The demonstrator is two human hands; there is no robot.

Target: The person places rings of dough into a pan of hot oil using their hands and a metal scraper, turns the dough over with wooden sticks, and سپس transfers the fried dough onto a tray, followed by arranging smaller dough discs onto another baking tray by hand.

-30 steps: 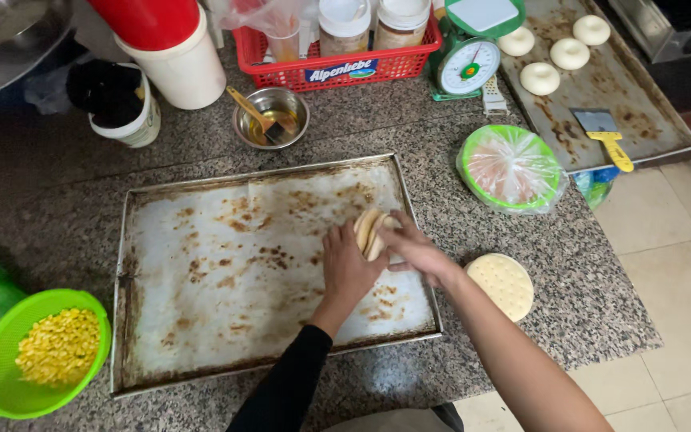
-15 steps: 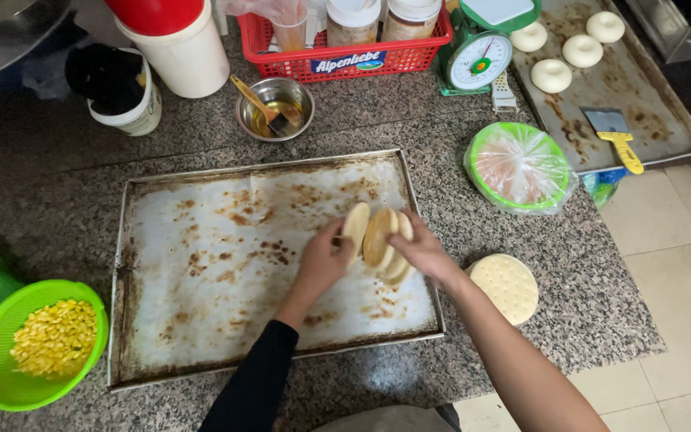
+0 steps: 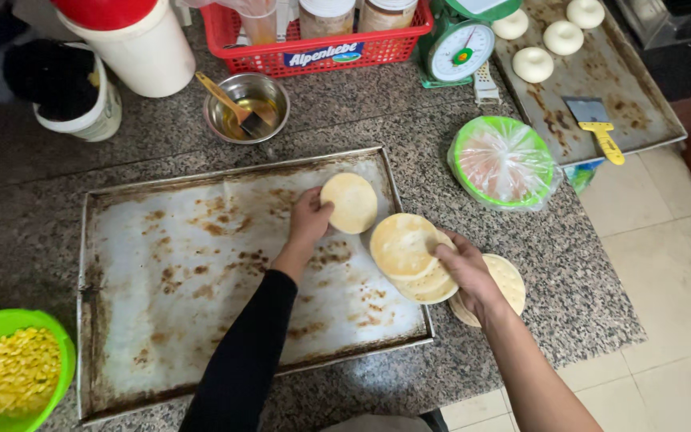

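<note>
A large stained baking tray lies on the granite counter in front of me. My left hand holds a single flat round dough disc near the tray's far right corner. My right hand grips a small stack of dough discs over the tray's right edge. Another dough disc lies on the counter under my right wrist.
A green bowl of corn kernels sits at the near left. Behind the tray are a steel bowl with a brush, a red basket, a green scale, a plastic-covered green bowl, and a second tray with dough balls.
My left hand has drawn one disc off the stack and carried it toward the tray's far right corner. My right hand with the stack has shifted right, to the tray's edge.
</note>
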